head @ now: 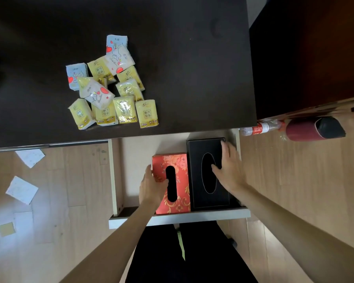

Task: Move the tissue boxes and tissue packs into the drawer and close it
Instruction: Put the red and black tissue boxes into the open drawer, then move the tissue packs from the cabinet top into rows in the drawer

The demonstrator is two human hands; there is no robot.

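Two tissue boxes lie in the one open drawer (116,176): one red floral tissue box (180,166) and one black tissue box (202,148). On the tabletop (192,78), eleven tissue packs can be counted: seven yellow tissue packs (146,113) and four pale heart-printed tissue packs (95,92), though the overlapping pile may hide more. Two hands show, the left hand (151,185) and the right hand (230,168). Three paper slips (22,189) lie on the floor (70,180).
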